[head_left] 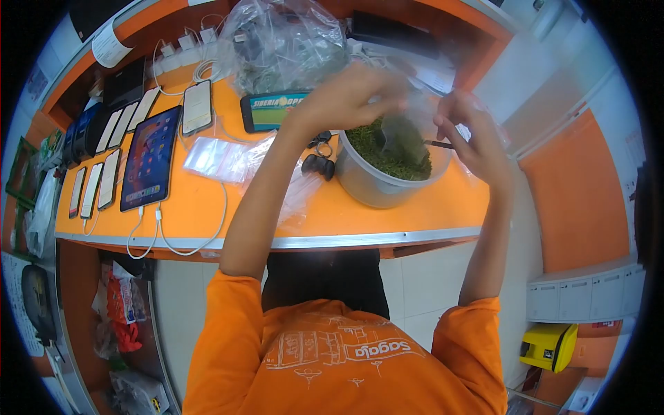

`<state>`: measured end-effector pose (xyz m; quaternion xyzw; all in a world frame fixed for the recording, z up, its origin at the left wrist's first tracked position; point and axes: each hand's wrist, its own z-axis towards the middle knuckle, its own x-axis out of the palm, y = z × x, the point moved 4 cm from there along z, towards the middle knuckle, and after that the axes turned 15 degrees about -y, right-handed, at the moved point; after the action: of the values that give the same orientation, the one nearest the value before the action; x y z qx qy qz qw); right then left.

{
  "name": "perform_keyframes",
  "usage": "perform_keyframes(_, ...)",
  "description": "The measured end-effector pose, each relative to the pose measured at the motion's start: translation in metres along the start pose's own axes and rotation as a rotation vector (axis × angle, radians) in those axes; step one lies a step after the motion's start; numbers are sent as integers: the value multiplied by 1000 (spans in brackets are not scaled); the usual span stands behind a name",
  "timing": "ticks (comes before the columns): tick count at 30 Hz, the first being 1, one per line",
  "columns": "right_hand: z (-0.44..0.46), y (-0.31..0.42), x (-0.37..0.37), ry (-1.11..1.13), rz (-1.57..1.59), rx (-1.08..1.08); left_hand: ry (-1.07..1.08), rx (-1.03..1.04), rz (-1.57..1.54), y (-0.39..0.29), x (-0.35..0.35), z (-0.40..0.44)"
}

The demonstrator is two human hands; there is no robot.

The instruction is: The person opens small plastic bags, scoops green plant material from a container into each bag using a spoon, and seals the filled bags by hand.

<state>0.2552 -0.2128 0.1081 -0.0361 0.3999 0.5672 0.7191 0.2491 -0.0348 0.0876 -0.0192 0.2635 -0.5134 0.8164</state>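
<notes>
A round translucent tub point(370, 188) of green shredded plant matter point(398, 164), moss-like in look, stands near the table's front edge. Above its rim, a small clear plastic bag point(420, 109) stretches between my hands, blurred by motion. My left hand point(360, 95) pinches the bag from the left, its fingertips smeared. On the other side my right hand point(474, 131) is closed, finger and thumb at the bag's edge. A thin dark handle point(440, 144) sticks out from that hand over the tub; its far end is hard to make out.
Flat clear zip bags point(214, 160) and black keys with a ring point(319, 164) lie left of the tub. Behind are a large plastic bag point(283, 48) and a phone showing a game point(271, 111). A tablet point(151, 159), several phones and white cables point(225, 214) cover the left side.
</notes>
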Motion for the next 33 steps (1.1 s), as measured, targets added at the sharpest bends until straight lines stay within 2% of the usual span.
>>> perform_keyframes(6, -5, -9, 3, -199, 337, 272, -135, -112, -89, -3, -3, 6)
perform_keyframes(9, -7, -16, 3, -119, 335, 302, -199, -271, -165, -4, -8, 7)
perform_keyframes(12, -7, -9, 1, -119, 289, 309, -221, -321, -174, 4, -7, 6)
perform_keyframes(15, -10, -11, 2, -149, 262, 222, -275, -408, -308, 9, -4, 5)
perform_keyframes(33, -9, 3, 11, -244, 368, 269, -381, -483, -618, 2, 3, 5)
